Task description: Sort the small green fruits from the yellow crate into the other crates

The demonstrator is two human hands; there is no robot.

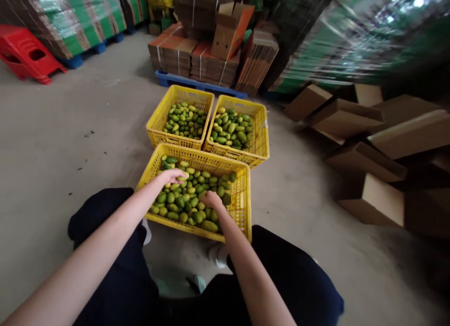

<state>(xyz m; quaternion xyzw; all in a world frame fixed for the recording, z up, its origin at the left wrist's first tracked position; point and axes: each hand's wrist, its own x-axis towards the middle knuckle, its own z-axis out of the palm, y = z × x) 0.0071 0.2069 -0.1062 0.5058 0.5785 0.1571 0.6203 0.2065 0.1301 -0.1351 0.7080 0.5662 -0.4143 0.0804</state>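
Observation:
Low in front of me, between my legs, stands a yellow plastic crate [245, 195] holding many oval fruits, green to yellow and mango-like. My left hand [170, 177] reaches over its left half, fingers closed around a yellowish fruit [183, 177]. Near the middle of the crate is my right hand [212, 200], its fingers curled around a greenish fruit that is mostly hidden by the hand. More fruits [181, 202] lie loose beneath both hands. Along the crate's right side part of the bare mesh wall shows.
Two more yellow crates, a left one [153, 124] and a right one [260, 129], touch or nearly touch behind, both partly filled with similar fruit. Flattened cartons [172, 52] sit on a blue pallet [200, 85]. Open cardboard boxes [383, 199] lie right; a red stool [30, 54] stands left.

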